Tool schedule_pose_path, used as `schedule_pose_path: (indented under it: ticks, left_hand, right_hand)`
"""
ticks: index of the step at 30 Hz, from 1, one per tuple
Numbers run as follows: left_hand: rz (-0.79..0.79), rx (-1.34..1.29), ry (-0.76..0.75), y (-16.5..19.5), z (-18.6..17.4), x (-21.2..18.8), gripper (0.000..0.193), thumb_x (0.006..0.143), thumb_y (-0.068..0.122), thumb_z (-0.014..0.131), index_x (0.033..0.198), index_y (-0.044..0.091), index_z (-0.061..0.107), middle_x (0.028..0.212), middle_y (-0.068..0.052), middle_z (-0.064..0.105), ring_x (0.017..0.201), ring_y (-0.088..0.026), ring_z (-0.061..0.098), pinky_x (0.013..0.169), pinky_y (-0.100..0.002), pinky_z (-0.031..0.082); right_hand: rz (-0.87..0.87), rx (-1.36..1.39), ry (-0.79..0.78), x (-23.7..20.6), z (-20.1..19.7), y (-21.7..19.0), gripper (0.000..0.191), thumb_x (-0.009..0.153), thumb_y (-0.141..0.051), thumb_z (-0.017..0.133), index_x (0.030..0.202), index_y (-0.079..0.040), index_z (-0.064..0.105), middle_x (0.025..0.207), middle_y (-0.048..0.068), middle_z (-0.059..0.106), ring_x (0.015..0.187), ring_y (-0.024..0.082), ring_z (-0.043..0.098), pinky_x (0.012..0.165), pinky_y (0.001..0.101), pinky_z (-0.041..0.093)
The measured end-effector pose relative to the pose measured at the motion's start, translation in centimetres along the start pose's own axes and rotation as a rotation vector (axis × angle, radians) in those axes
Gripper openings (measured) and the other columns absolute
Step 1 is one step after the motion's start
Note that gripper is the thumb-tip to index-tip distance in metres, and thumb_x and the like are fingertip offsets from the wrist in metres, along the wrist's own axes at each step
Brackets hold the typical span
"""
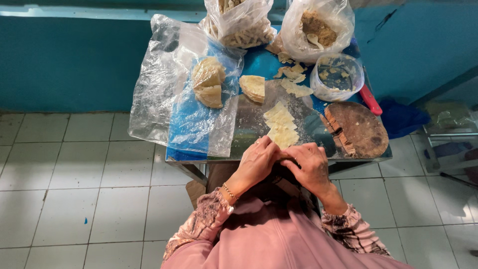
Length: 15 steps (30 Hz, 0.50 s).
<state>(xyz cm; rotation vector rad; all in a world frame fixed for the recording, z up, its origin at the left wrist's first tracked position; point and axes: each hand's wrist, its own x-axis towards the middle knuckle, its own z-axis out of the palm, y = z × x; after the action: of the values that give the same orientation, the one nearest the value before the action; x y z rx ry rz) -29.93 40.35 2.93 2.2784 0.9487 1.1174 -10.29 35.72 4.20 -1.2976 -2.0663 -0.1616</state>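
A: Background first. White floor tiles point(74, 164) are seen all round, a teal wall point(64, 60) at the far side, and a small metal-topped table point(249, 127) is set against it.

B: Hands?

A: Both are brought together at the near edge of the table. The left hand point(256, 162) and the right hand point(311, 164) are curled toward each other, fingertips touching. A pale dough wrapper point(284, 137) is pinched between them at its near end. So: both clenched on that wrapper. A bead bracelet point(229, 192) is worn on the left wrist.

B: Where is the wrapper exactly?

A: Near middle of the table, lowest of a short row of square wrappers point(279, 117) laid out just beyond the hands.

B: Rest of the table?

A: A big clear plastic bag point(169, 99) is spread over the left side, with a stack of folded pieces point(208, 82) on it. Another fanned stack point(254, 87) is set just right of it. A clear plastic tub point(337, 77) is placed far right, with scraps point(294, 79) scattered beside it. A round wooden board point(361, 127) is at the right edge, a red handle point(371, 99) just beyond it. Two filled bags point(244, 22) are stood at the far edge. Contents cannot be told for sure.
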Motion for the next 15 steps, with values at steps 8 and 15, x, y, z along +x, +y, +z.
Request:
schedule_pose_path:
  ticks: [8, 15]
  left_hand:
    - [-0.008, -0.035, 0.023, 1.2, -1.4, 0.4, 0.017, 0.094, 0.023, 0.069, 0.095, 0.007, 0.064, 0.092, -0.011, 0.059, 0.088, -0.034, 0.062, 0.074, -0.043, 0.050]
    - [-0.250, -0.261, 0.024, 1.1, -5.8, 3.1, 0.021, 0.105, 0.025, 0.059, 0.103, 0.010, 0.073, 0.090, -0.011, 0.062, 0.083, -0.030, 0.065, 0.072, -0.041, 0.051]
  right_hand:
    - [-0.050, 0.020, -0.006, 2.4, -1.2, -0.4, 0.026, 0.081, -0.021, 0.079, 0.106, -0.018, 0.072, 0.104, -0.002, 0.068, 0.096, 0.022, 0.060, 0.081, 0.0386, 0.043]
    - [-0.511, 0.086, -0.266, 12.1, -4.0, 0.6, 0.035, 0.083, -0.022, 0.075, 0.115, -0.008, 0.071, 0.097, 0.005, 0.068, 0.091, 0.025, 0.064, 0.074, 0.0404, 0.046]
